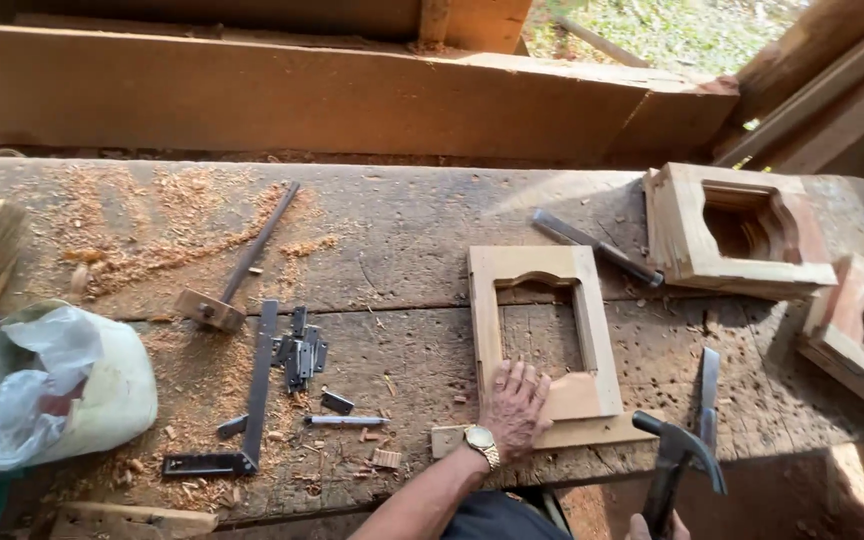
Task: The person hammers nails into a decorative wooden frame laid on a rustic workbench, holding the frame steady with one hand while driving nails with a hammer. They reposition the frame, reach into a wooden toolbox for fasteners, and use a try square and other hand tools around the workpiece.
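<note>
On the workbench (382,215), the left hand (514,408) lies palm down, fingers spread flat, pressing the lower rail of the wooden frame (542,340), which rests near the front edge between the scattered hinges (300,352) and a chisel (709,392). Those fingers sit close to where a blow could land; a glancing strike might catch them, or the frame could skid on the sawdust. The right hand (652,525), mostly out of view at the bottom, is wrapped around the handle of the claw hammer (680,460), head raised.
</note>
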